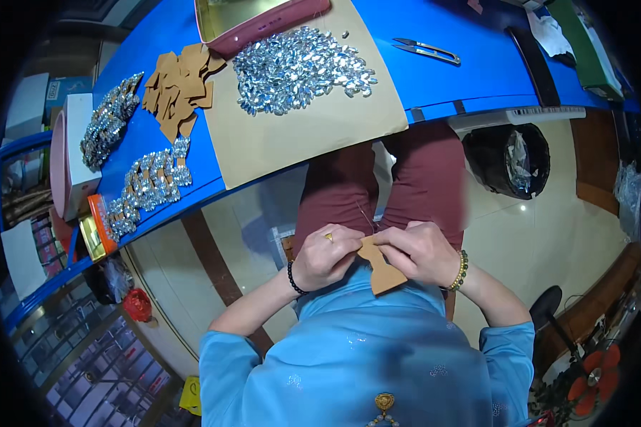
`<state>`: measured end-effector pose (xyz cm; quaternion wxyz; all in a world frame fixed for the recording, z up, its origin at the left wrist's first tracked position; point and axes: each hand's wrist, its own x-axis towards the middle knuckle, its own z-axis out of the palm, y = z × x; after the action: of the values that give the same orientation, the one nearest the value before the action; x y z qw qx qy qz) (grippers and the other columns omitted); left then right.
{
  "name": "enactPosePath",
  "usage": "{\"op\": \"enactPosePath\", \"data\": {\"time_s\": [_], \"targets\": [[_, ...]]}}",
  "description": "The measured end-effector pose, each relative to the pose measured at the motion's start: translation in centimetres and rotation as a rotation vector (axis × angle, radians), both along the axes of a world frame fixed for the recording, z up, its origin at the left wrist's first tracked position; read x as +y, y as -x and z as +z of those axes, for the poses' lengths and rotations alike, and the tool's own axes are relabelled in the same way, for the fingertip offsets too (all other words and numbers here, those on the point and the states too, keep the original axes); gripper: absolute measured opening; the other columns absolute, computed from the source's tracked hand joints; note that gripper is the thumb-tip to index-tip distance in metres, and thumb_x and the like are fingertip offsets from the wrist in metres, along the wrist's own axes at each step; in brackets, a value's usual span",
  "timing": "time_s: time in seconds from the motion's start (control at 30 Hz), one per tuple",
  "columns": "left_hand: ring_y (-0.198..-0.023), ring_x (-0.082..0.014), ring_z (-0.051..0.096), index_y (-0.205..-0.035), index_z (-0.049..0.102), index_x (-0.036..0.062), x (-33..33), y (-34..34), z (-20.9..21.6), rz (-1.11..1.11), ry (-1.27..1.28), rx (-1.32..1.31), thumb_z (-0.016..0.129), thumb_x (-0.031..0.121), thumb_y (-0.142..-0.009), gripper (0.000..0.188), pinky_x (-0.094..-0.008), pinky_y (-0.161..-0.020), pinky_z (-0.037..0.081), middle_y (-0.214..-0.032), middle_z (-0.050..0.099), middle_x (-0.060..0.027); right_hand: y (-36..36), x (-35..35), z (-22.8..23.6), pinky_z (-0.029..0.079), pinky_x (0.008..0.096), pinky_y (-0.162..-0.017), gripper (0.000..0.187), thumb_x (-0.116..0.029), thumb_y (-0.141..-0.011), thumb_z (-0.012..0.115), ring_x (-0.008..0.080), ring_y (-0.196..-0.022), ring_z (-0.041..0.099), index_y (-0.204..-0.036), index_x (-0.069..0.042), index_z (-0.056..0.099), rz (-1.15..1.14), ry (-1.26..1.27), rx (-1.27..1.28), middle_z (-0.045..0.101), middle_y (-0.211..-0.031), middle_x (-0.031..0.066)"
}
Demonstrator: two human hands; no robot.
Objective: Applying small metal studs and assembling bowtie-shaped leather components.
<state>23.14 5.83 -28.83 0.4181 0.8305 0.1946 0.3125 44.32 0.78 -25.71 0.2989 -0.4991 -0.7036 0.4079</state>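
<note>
Over my lap, a tan, bow-tie-shaped flat cut-out [387, 274] is pinched by its narrow upper end. My left hand [326, 257] is closed on its left edge, with a ring on one finger. From the other side, my right hand [421, 252] grips the same end between thumb and fingers. A thin strand [364, 213] rises just above the fingertips; I cannot tell whether it is a needle or thread. The cut-out's wider end hangs toward my blue shirt.
Ahead is a blue table [445, 85] with a brown sheet [263, 146] bearing silvery gems [292, 71] beside a pink tin [278, 25]. To the left lie tan cut-outs [174, 89] and gem-covered pieces [149, 181]. Thread snips [427, 51] rest at right; a black-lined bin [502, 160] stands below.
</note>
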Motion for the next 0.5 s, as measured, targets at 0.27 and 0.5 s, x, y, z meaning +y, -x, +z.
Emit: {"op": "enactPosePath", "data": {"time_s": [0.27,0.5], "targets": [[-0.068,-0.0272,0.062,-0.085,0.055,-0.0014,0.23,-0.24,-0.10,-0.006,-0.117,-0.006,0.066,-0.009,-0.061,0.027,-0.0333,-0.059,0.050,-0.083,0.061,-0.0148,0.01,0.42,0.29,0.047,0.0361,-0.056,0.016,-0.010,-0.074,0.059,0.0258,-0.055,0.059,-0.090,-0.007,0.059,0.100,-0.052,-0.093,0.058,-0.059,0.0099],[-0.068,-0.0272,0.062,-0.085,0.055,-0.0015,0.23,-0.31,-0.26,-0.028,-0.121,0.008,0.066,-0.007,-0.061,0.027,-0.0332,-0.059,0.051,-0.083,0.061,-0.0150,-0.10,0.59,0.57,0.047,0.0371,-0.056,0.017,-0.008,-0.072,0.058,0.0268,-0.055,0.059,-0.089,-0.006,0.060,0.126,-0.029,-0.104,0.058,-0.060,0.0106]]}}
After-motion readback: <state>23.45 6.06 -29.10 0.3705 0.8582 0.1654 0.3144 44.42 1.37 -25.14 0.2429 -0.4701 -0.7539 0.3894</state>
